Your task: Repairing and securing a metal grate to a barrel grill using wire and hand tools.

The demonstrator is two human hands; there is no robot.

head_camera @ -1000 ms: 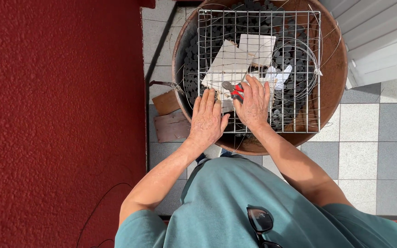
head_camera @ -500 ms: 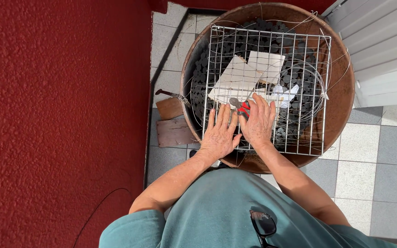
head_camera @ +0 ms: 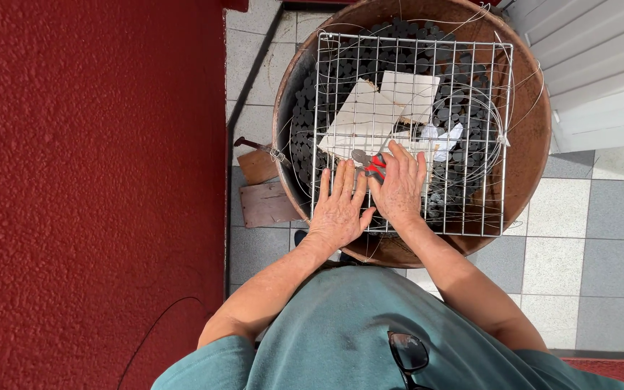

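Left hand (head_camera: 339,208) lies flat, fingers spread, palm down on the near-left part of the wire grid (head_camera: 409,133); it grips nothing, just presses. Right hand (head_camera: 401,189) sits just beside it to the right, also on the grid, loosely curled over pliers with red handles (head_camera: 371,165); the metal nose pokes out to the far left of the fingers. Can't tell whether the hand actually clamps the handles or just rests on them. The grid lies across the top of a round rusty bowl (head_camera: 536,137), filled with dark charcoal (head_camera: 312,115), with pale flat cardboard pieces (head_camera: 370,115) and a bit of crumpled white paper (head_camera: 442,137) under the mesh. Thin loose wire (head_camera: 496,108) loops round the right side of the grid. Risks, as I judge it: the grid is square on a round rim, so weight on the near edge could tip or slide it. The pliers could slip through the mesh into the charcoal. Wire ends could spring back and jab fingers. Bowl sits on grey floor tiles (head_camera: 565,238), red wall (head_camera: 88,180) to the left.
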